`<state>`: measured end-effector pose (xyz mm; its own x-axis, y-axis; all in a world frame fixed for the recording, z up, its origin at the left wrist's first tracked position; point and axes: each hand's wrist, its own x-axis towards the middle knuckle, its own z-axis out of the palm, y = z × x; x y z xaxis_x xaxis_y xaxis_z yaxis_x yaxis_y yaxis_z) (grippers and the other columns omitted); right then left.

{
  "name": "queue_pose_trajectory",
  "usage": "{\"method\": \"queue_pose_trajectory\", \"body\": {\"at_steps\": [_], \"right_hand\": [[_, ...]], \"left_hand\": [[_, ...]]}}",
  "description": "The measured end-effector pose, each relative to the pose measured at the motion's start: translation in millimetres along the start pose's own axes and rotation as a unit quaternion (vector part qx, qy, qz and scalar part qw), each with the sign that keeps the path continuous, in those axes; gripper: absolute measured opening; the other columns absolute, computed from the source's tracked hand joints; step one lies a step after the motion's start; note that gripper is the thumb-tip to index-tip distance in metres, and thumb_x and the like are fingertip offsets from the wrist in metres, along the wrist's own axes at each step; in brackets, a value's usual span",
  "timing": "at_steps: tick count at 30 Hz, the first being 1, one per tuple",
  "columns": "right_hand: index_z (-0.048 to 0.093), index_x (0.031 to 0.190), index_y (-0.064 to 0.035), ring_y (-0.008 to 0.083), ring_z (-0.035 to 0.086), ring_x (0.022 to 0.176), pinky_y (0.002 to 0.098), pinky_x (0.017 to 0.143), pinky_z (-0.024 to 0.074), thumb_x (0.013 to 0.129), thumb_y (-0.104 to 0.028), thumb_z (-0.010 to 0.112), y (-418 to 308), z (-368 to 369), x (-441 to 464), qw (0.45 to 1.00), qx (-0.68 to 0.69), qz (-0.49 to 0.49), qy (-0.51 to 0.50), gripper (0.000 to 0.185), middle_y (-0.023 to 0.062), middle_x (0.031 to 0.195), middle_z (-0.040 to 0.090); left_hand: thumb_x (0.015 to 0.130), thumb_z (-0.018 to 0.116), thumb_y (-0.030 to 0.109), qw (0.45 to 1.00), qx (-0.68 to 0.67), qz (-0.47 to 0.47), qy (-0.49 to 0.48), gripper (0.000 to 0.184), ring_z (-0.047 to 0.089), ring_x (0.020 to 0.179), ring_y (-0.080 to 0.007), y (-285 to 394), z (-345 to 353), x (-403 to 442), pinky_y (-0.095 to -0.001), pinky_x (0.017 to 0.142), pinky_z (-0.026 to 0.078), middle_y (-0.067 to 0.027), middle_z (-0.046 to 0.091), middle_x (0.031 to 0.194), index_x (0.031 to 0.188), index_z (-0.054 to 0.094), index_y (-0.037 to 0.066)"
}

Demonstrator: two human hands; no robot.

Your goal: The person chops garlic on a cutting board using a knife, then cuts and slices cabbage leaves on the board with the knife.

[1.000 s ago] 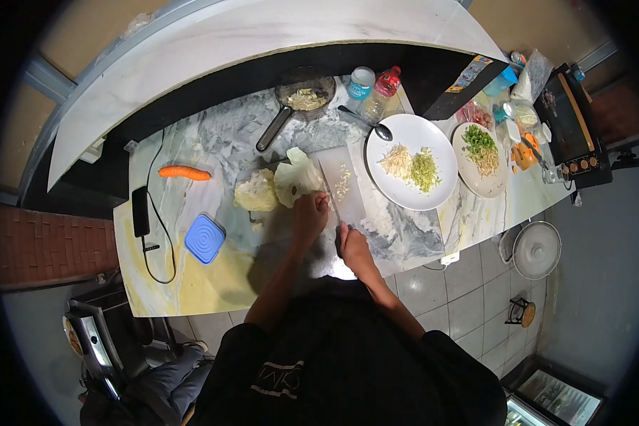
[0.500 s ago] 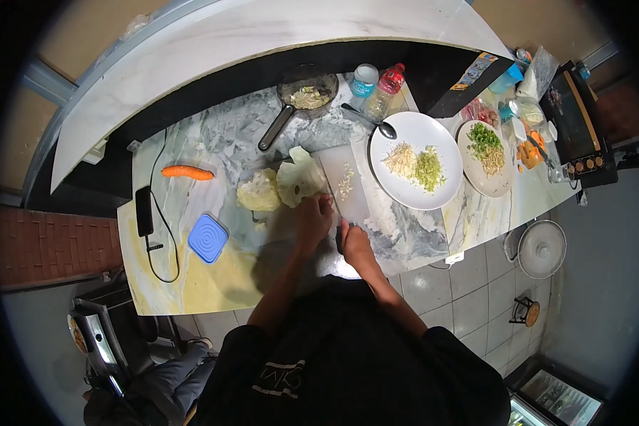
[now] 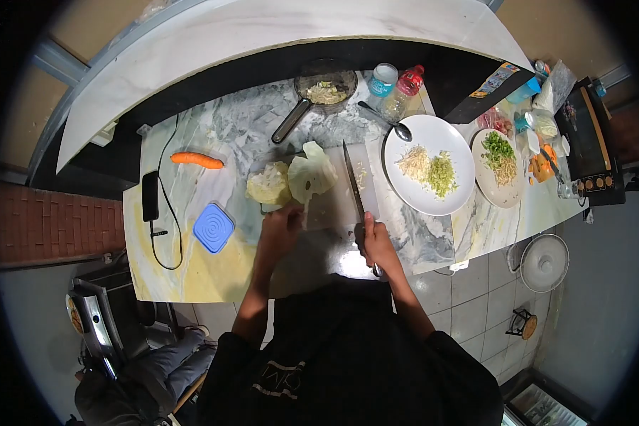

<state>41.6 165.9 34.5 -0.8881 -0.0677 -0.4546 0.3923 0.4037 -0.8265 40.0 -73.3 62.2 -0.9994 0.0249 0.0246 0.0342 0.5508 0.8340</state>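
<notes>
My right hand (image 3: 378, 243) is wrapped round the handle of a long kitchen knife (image 3: 353, 177), its blade pointing away from me over the white cutting board (image 3: 334, 209). Small pale chopped pieces (image 3: 362, 175) lie on the board just right of the blade. My left hand (image 3: 281, 227) is closed at the board's near left edge; whatever its fingers may hold is hidden. Just beyond it are a cut chunk of cabbage (image 3: 269, 184) and a loose pale cabbage leaf (image 3: 312, 174), side by side.
Right of the board stand a white plate (image 3: 420, 202) of shredded vegetables and a smaller plate (image 3: 486, 186) of chopped greens. A pan (image 3: 291, 122), spoon (image 3: 403, 132) and bottles (image 3: 408, 84) are behind. Leftward lie a carrot (image 3: 197, 160), blue lid (image 3: 214, 228) and phone (image 3: 150, 196).
My left hand has moved left, away from the board's middle. My right hand has shifted right with the knife, whose blade now shows fully. The view has shifted slightly.
</notes>
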Motion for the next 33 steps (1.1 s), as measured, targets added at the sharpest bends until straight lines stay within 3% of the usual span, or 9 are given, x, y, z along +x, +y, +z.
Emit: {"method": "queue_pose_trajectory", "body": {"at_steps": [2,11,14,17,20,24,26,29,33], "right_hand": [[0.044,0.054,0.0014,0.0221,0.047,0.04,0.0388,0.046,0.0388,0.102,-0.049,0.029,1,-2,2,0.999,0.022,0.021,-0.021,0.071,0.0095,0.043,0.042],[0.045,0.053,-0.0022,0.0139,0.038,0.028,0.0294,0.029,0.0303,0.102,-0.05,0.026,18,16,4,0.998,0.057,0.007,-0.011,0.071,0.0038,0.04,0.039],[0.057,0.066,0.0032,0.0191,0.046,0.037,0.036,0.04,0.0386,0.102,-0.049,0.028,18,16,2,1.0,0.021,0.003,-0.009,0.069,0.0073,0.045,0.044],[0.064,0.075,0.0046,0.0205,0.049,0.038,0.0368,0.042,0.0405,0.102,-0.048,0.028,12,14,-2,0.999,0.029,0.027,-0.001,0.069,0.0087,0.046,0.046],[0.066,0.079,0.0047,0.0214,0.05,0.039,0.0369,0.043,0.0412,0.102,-0.048,0.028,11,12,-3,0.999,0.031,0.037,0.002,0.069,0.0093,0.046,0.047],[0.065,0.081,0.0043,0.022,0.05,0.04,0.0372,0.044,0.041,0.102,-0.049,0.028,18,14,-2,0.999,0.001,0.041,-0.013,0.068,0.0103,0.048,0.049],[0.055,0.068,0.0018,0.0139,0.037,0.028,0.0294,0.029,0.0308,0.101,-0.052,0.027,22,21,-2,0.999,0.034,-0.005,0.017,0.069,0.003,0.041,0.039],[0.053,0.066,0.0012,0.0147,0.039,0.028,0.0297,0.03,0.0317,0.101,-0.052,0.027,26,26,-1,0.997,0.019,-0.057,0.042,0.069,0.0037,0.041,0.04],[0.055,0.07,0.0017,0.0149,0.04,0.028,0.0298,0.03,0.0323,0.101,-0.051,0.027,14,21,-7,1.0,0.03,-0.003,0.005,0.068,0.004,0.041,0.041]], "left_hand": [[0.086,0.062,0.011,0.998,0.027,-0.049,0.002,0.015,0.068,0.078,-0.0338,-6,-7,-4,-0.0401,0.07,0.053,-0.0185,0.069,0.083,0.097,0.067,0.002],[0.086,0.062,0.013,0.995,0.007,-0.096,0.004,0.015,0.067,0.08,-0.0348,-16,-3,-8,-0.0408,0.07,0.052,-0.0179,0.069,0.085,0.097,0.067,0.004],[0.086,0.062,0.013,0.993,0.001,-0.117,-0.009,0.014,0.066,0.081,-0.0364,-11,-4,-7,-0.0434,0.072,0.051,-0.0181,0.069,0.085,0.096,0.068,0.005],[0.086,0.062,0.015,0.994,0.065,-0.073,0.048,0.014,0.066,0.083,-0.0372,-19,0,-11,-0.0456,0.074,0.05,-0.0186,0.068,0.086,0.095,0.068,0.005],[0.087,0.062,0.015,0.989,0.107,-0.097,0.03,0.015,0.065,0.086,-0.0381,-22,-4,-13,-0.0465,0.075,0.05,-0.0193,0.068,0.088,0.095,0.068,0.005],[0.087,0.061,0.016,0.99,0.089,-0.11,0.014,0.016,0.064,0.086,-0.0382,-24,-4,-12,-0.0466,0.075,0.05,-0.0197,0.068,0.09,0.096,0.067,0.005],[0.087,0.061,0.015,0.989,0.081,-0.124,0.004,0.016,0.065,0.086,-0.0379,-25,-2,-11,-0.0458,0.075,0.05,-0.0201,0.068,0.089,0.098,0.066,0.004],[0.087,0.062,0.014,0.993,0.028,-0.112,-0.007,0.019,0.067,0.084,-0.0352,-25,-3,-10,-0.042,0.074,0.051,-0.0203,0.068,0.089,0.101,0.064,0.001],[0.089,0.062,0.013,0.992,-0.055,-0.112,-0.025,0.022,0.068,0.081,-0.0281,-27,-4,-8,-0.0371,0.075,0.051,-0.0178,0.069,0.091,0.106,0.062,-0.001]]}}
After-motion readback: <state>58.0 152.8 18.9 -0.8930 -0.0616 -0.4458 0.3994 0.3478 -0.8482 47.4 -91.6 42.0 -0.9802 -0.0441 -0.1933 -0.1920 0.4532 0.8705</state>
